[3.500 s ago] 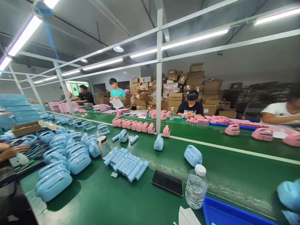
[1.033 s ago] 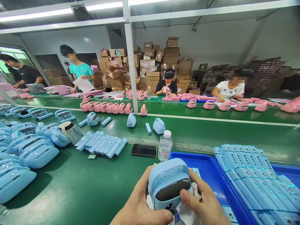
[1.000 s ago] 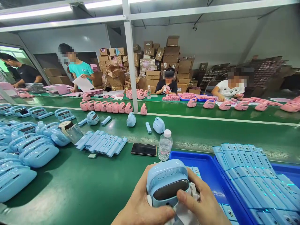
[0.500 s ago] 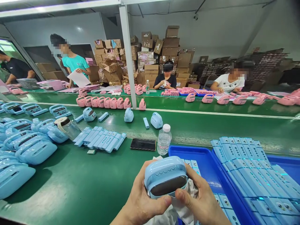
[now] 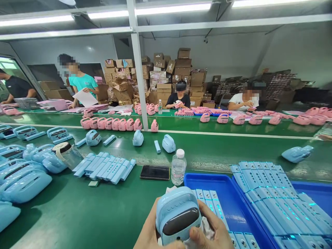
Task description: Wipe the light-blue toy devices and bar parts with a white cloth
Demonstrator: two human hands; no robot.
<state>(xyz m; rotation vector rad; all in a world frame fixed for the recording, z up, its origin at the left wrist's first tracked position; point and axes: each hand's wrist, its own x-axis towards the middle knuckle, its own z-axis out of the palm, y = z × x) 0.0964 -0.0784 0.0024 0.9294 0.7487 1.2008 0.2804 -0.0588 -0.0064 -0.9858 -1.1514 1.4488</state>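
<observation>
Desk (image 5: 77,214) left: rows of plastic cases (image 5: 24,186).
Desk middle: plastic bars (image 5: 103,167), then phone (image 5: 155,172), then bottle (image 5: 178,167).
Desk right: 2 trays (image 5: 204,180) side by side.
Near edge: held case (image 5: 177,216) between left hand (image 5: 147,226) and right hand (image 5: 214,231).

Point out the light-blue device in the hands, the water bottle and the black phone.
Light-blue device (image 5: 177,204): head view, upper casing above the dark screen.
Water bottle (image 5: 178,170): head view, clear body below the white cap.
Black phone (image 5: 155,172): head view, middle of its dark face.
</observation>
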